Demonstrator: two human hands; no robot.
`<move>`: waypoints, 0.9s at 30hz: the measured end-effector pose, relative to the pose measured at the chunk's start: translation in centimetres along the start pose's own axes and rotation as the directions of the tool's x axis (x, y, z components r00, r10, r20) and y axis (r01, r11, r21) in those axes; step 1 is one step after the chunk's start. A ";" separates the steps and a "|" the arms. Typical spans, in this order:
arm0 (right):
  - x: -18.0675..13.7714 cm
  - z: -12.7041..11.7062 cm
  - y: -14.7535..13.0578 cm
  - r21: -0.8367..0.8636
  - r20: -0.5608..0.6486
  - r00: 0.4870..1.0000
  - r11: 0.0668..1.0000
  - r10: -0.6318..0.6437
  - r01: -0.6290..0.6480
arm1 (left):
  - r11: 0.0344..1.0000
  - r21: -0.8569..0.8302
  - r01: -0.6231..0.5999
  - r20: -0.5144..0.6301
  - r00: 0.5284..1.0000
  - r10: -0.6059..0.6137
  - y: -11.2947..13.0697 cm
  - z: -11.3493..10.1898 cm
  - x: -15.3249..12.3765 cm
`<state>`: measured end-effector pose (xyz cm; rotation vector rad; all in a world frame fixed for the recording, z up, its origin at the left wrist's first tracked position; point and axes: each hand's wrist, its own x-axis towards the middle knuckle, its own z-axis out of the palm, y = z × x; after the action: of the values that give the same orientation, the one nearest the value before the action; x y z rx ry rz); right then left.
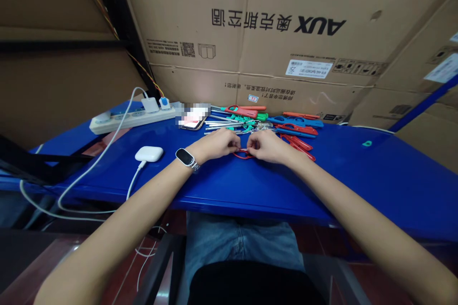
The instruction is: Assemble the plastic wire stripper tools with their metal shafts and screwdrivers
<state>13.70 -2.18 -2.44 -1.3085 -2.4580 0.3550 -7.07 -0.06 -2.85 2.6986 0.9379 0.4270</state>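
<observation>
My left hand [219,144] and my right hand [266,146] meet at the middle of the blue table [358,176], fingers curled. Both pinch a small red plastic piece [244,154] that lies on the table between them. A smartwatch [185,157] is on my left wrist. Just behind the hands lies a heap of tools: red, blue and green handled pieces [293,128] and several metal shafts [222,125].
A white power strip [130,117] with plugs sits at the back left, a white earbud case [149,153] on a cable nearer. A phone [193,123] lies behind my left hand. A small teal piece [367,143] lies right. Large cardboard boxes [272,33] stand along the back edge.
</observation>
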 end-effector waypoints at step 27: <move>0.9 -1.8 -1.8 0.095 0.248 0.925 0.943 0.288 -0.319 | 0.949 0.266 -0.167 0.022 0.986 0.168 0.2 0.1 -1.5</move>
<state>12.56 -2.32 -0.01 -1.6755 -2.3554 0.7779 -8.03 -1.17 -3.19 3.0387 0.8210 0.3557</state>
